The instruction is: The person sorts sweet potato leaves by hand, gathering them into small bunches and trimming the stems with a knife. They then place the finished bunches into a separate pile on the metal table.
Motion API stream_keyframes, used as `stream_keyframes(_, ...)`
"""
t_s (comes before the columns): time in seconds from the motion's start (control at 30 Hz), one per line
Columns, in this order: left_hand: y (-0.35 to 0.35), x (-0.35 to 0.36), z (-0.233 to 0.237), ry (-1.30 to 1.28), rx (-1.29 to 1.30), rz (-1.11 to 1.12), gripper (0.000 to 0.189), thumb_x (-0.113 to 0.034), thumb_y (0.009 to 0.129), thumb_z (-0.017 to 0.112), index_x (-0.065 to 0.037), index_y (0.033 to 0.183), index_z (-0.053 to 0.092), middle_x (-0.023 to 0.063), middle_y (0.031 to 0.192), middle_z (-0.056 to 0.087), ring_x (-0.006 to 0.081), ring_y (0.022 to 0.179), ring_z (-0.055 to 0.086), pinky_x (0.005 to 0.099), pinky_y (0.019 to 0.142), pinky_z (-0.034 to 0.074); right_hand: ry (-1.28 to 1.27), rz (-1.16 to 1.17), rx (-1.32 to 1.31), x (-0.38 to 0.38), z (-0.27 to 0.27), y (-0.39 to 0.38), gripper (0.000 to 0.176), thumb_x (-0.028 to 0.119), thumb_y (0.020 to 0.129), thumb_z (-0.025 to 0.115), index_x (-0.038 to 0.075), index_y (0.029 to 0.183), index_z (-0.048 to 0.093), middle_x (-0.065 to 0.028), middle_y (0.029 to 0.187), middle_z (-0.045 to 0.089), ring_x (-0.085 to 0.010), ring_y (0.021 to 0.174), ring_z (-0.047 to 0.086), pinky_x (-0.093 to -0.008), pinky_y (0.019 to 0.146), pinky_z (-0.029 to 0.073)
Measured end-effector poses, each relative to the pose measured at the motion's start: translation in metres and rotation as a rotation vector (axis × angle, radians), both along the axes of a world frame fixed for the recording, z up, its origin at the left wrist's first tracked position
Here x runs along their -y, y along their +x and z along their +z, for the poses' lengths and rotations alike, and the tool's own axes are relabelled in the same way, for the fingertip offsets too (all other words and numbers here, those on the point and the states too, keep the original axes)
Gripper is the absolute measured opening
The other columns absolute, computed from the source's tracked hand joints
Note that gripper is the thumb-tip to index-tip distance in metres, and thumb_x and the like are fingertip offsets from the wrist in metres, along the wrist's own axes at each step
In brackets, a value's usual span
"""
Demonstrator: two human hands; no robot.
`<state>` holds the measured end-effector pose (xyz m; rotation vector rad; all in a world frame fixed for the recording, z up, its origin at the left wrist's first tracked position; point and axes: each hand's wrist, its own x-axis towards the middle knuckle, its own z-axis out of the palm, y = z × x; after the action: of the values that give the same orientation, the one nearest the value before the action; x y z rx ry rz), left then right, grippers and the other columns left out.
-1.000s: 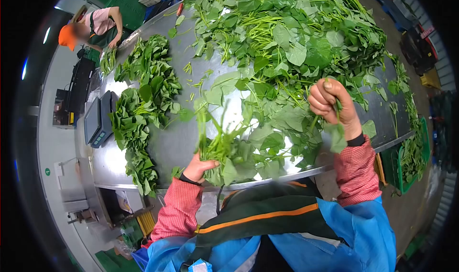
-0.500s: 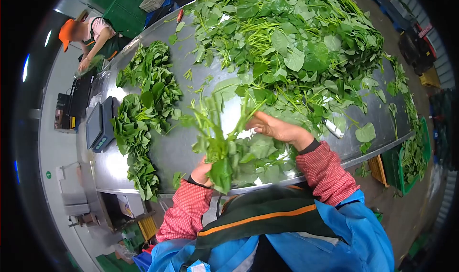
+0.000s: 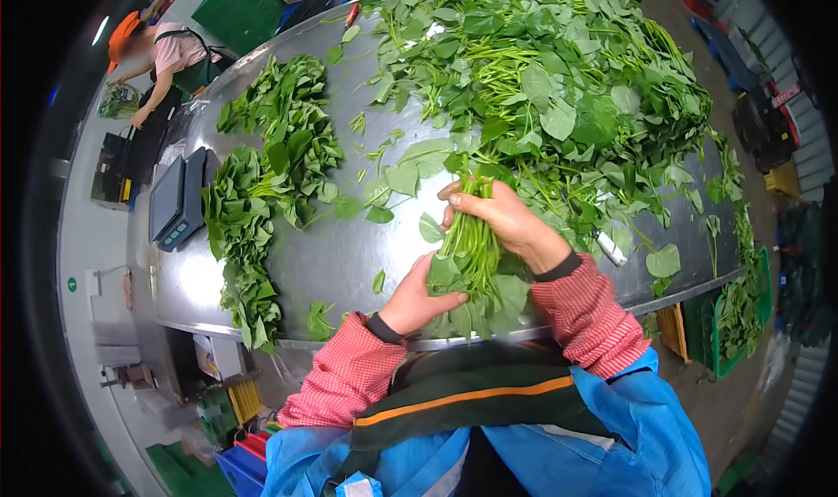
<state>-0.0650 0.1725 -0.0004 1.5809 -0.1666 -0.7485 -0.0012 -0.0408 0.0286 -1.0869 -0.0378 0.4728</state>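
Observation:
A bunch of leafy green vegetable stems [image 3: 472, 251] is held between my hands over the near edge of the metal table [image 3: 349, 261]. My right hand [image 3: 515, 225] wraps round the stems near their upper, cut-looking ends, thumb across the front. Lower down, my left hand [image 3: 421, 298] cups the leafy part, its thumb lying over the leaves; its other fingers are partly hidden behind them. Beyond the hands spreads a big heap of loose leafy greens [image 3: 559, 87]. To the left, several bundled greens [image 3: 249, 200] lie in a row.
A digital scale [image 3: 177, 202] stands at the table's left edge. A white-handled tool [image 3: 610, 247] lies partly under leaves on the right, and a red-handled one [image 3: 352, 14] lies far back. A co-worker [image 3: 170, 56] stands back left. A green crate [image 3: 742, 318] of greens sits right.
My left hand has moved right and up with the greens, and my right hand has closed round the stems. The bunch is now gathered together. The co-worker has reached further left.

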Motion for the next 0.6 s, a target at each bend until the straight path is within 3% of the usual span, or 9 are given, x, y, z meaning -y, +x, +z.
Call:
stream_keyframes(0.07,0.0,-0.01,0.009,-0.056,-0.029,0.042,0.06,-0.007,0.078,0.073,-0.003,0.131,0.045,0.0082,0.123,0.055,0.0168,0.113,0.052,0.0311,0.101,0.04,-0.155,-0.015,0.269,0.008,0.028,-0.003,0.014,0.01,0.093,0.057,0.001,0.104,0.054,-0.0076,0.087,0.065,-0.0187,0.087,0.064,-0.0341,0.081,0.052)
stream_keyframes(0.13,0.006,-0.031,0.016,-0.126,-0.067,0.056,0.047,-0.012,0.083,0.07,-0.004,0.126,0.051,0.0072,0.116,0.06,0.0169,0.112,0.053,0.0305,0.101,0.039,-0.045,-0.04,0.376,0.025,0.073,-0.01,0.011,0.01,0.093,0.057,0.002,0.1,0.054,-0.008,0.088,0.066,-0.0171,0.087,0.063,-0.032,0.08,0.051)
stream_keyframes(0.17,0.009,-0.048,0.006,0.175,0.178,-0.107,0.042,-0.015,0.086,0.066,-0.005,0.125,0.054,0.0068,0.11,0.063,0.0175,0.11,0.055,0.0307,0.1,0.04,0.059,-0.037,0.438,0.036,0.085,-0.009,0.012,0.011,0.093,0.058,0.002,0.1,0.055,-0.0076,0.088,0.066,-0.0156,0.087,0.063,-0.03,0.079,0.051)
stream_keyframes(0.23,0.014,-0.07,-0.012,0.784,0.667,-0.422,0.033,-0.021,0.092,0.06,-0.006,0.122,0.058,0.0059,0.097,0.067,0.0186,0.106,0.059,0.031,0.099,0.042,-0.299,-0.189,0.453,0.05,0.068,0.015,0.016,0.013,0.092,0.06,0.001,0.101,0.055,-0.0094,0.091,0.067,-0.0163,0.087,0.064,-0.0306,0.078,0.051)
stream_keyframes(0.27,0.006,-0.069,-0.008,0.885,0.755,-0.262,0.038,-0.034,0.098,0.051,-0.004,0.12,0.059,0.0095,0.084,0.07,0.0239,0.096,0.065,0.034,0.096,0.045,-0.575,-0.283,0.495,0.048,0.058,0.018,0.02,0.014,0.092,0.061,-0.002,0.101,0.053,-0.0092,0.092,0.068,-0.0166,0.084,0.064,-0.0309,0.076,0.052)
stream_keyframes(0.37,0.014,-0.066,0.014,0.061,-0.036,-0.015,0.053,-0.043,0.099,0.044,0.001,0.127,0.052,0.0156,0.086,0.069,0.0289,0.106,0.062,0.0395,0.099,0.044,-0.909,-0.308,0.848,0.027,0.068,0.015,0.022,0.012,0.088,0.065,0.002,0.102,0.053,-0.011,0.089,0.065,-0.0227,0.079,0.066,-0.0326,0.071,0.051)
stream_keyframes(0.4,0.014,-0.059,0.038,-0.099,-0.194,-0.031,0.063,-0.052,0.1,0.035,0.002,0.129,0.048,0.0175,0.097,0.068,0.028,0.109,0.061,0.0408,0.097,0.046,-0.961,-0.28,0.908,0.016,0.075,0.012,0.024,0.006,0.081,0.067,0.005,0.101,0.054,-0.0127,0.089,0.063,-0.0277,0.083,0.065,-0.036,0.071,0.051)
stream_keyframes(0.5,0.013,-0.036,0.064,-0.587,-0.635,0.058,0.071,-0.061,0.097,0.03,-0.001,0.131,0.047,0.0141,0.108,0.066,0.0251,0.11,0.06,0.0406,0.093,0.049,-0.948,-0.298,1.446,-0.029,0.053,0.007,0.029,0.0,0.067,0.066,0.001,0.094,0.054,-0.0153,0.09,0.059,-0.0336,0.085,0.062,-0.0389,0.077,0.052)
stream_keyframes(0.6,0.009,-0.03,0.033,-0.673,-0.81,0.355,0.073,-0.066,0.095,0.027,-0.006,0.13,0.049,0.0108,0.117,0.063,0.0247,0.111,0.06,0.0416,0.089,0.052,-0.93,0.108,1.414,-0.076,0.023,-0.031,0.04,0.018,0.067,0.073,-0.002,0.097,0.056,-0.0168,0.104,0.057,-0.0339,0.104,0.056,-0.0424,0.094,0.046)
